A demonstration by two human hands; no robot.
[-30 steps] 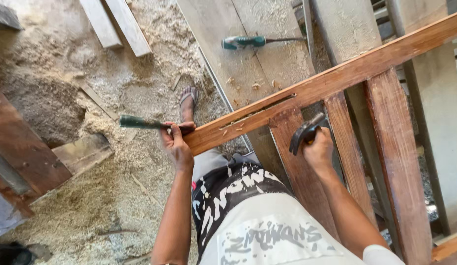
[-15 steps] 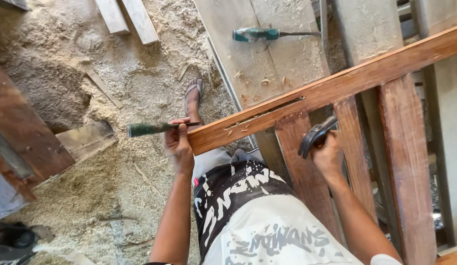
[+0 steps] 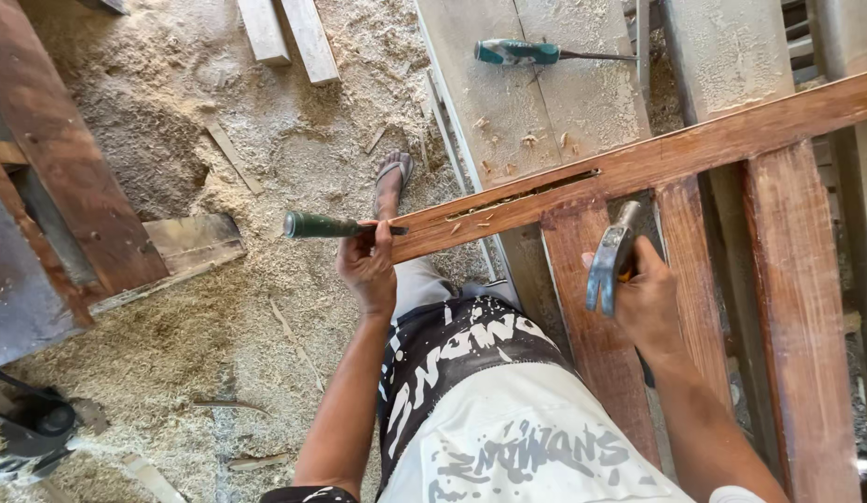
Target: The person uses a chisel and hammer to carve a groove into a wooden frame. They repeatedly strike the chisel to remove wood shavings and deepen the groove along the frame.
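My left hand point(image 3: 366, 270) grips a green-handled chisel point(image 3: 326, 225) that lies level, its blade end against the left end of a long reddish-brown wooden rail point(image 3: 694, 149). A narrow slot point(image 3: 526, 194) with wood chips runs along the rail's top face. To the right, my right hand point(image 3: 649, 303) holds a metal hammer point(image 3: 610, 256), head up, just below the rail and in front of a brown upright slat point(image 3: 592, 345).
A second green-handled tool point(image 3: 522, 52) lies on a dusty workbench point(image 3: 545, 102) beyond the rail. Sawdust covers the floor point(image 3: 219, 307), with wood offcuts point(image 3: 289, 33) at the top. A dark wooden frame point(image 3: 61, 177) stands at left. My sandalled foot point(image 3: 391, 182) shows below the bench.
The view has shifted slightly, so the frame and bench sit lower in the picture. Both hands keep their grips; the hammer stays just below the rail.
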